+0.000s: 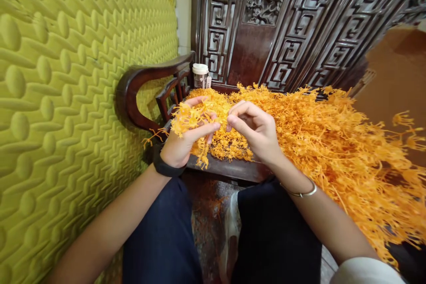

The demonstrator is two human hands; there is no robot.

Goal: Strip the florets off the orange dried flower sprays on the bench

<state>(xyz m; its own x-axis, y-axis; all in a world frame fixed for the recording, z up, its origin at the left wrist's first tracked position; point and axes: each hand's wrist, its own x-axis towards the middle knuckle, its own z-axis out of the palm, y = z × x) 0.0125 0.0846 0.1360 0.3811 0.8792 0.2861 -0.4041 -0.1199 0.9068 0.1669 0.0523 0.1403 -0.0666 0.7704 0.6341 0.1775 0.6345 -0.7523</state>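
My left hand (186, 135) is closed around a bunch of orange plastic sprigs (188, 117), palm turned up, with a black band on the wrist. My right hand (254, 131) hovers just to its right, fingers curled in a pinch at the edge of that bunch; what the fingertips hold is too small to make out. A silver bangle circles the right wrist. Both hands are above the front edge of a dark wooden bench (229, 168). A large heap of the same orange sprigs (333, 142) covers the bench seat and spills to the right.
A small white-lidded jar (200, 75) stands at the back left of the bench by the curved armrest (140, 84). A yellow padded wall (66, 97) is close on the left. A carved dark wooden backrest (282, 22) rises behind. My knees in dark trousers are below.
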